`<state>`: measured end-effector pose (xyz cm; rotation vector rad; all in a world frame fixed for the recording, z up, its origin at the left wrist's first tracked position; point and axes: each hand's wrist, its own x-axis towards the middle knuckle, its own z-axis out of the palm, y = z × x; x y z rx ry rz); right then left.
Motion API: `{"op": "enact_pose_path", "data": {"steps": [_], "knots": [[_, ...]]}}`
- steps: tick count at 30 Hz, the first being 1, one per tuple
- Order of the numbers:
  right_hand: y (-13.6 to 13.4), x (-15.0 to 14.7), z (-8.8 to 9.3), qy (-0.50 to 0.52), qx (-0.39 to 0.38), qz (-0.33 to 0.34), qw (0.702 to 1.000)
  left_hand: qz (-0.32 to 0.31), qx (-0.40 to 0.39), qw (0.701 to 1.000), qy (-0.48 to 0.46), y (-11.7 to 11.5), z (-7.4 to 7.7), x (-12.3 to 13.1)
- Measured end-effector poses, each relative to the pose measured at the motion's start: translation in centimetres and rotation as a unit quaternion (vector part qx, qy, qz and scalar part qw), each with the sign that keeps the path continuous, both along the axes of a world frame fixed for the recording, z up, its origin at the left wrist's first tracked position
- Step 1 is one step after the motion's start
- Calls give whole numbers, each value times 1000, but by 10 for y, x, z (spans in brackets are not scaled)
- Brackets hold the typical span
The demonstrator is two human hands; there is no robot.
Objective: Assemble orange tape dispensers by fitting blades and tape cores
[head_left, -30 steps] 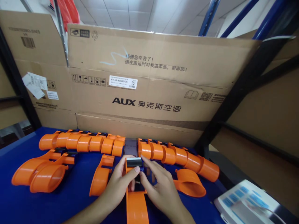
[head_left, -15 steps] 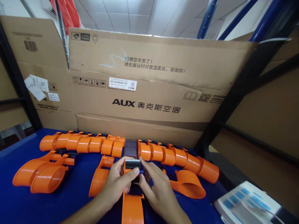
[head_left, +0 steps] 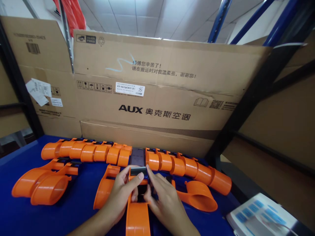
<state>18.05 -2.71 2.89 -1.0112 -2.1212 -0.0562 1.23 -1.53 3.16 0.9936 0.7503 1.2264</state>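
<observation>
Between my hands, low in the centre, is an orange plastic tape dispenser (head_left: 138, 218) with a wide curved body pointing toward me. Its far end carries a black strip with a pale toothed edge. My left hand (head_left: 125, 188) is closed around the left side of that end, thumb lying on the black strip. From the right, my right hand (head_left: 163, 193) grips the same end, index finger at its upper corner and thumb lower down. A dark blue bit shows between the fingers; the part beneath them is hidden.
Several similar orange dispensers (head_left: 100, 153) line the back of the blue table (head_left: 81, 216), with others left and right of my hands. A dark phone-like slab (head_left: 137, 156) lies mid-row. Cardboard (head_left: 157, 98) walls the back. A white device with blue keys (head_left: 261, 213) stands at right.
The dispenser has shifted slightly left and its head has tilted a little. My right thumb and fingers have moved slightly lower along its side. Both hands keep hold.
</observation>
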Motion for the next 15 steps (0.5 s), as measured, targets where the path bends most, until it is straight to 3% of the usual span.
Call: {"op": "enact_pose_path", "data": {"steps": [6,15], "knots": [[2,-6,-11,-35,61,-45,996,-17,-9,1000,5,0,2,-2],[3,10,-3,19,91,-11,996,-27,-26,999,-2,-9,-2,2]]}}
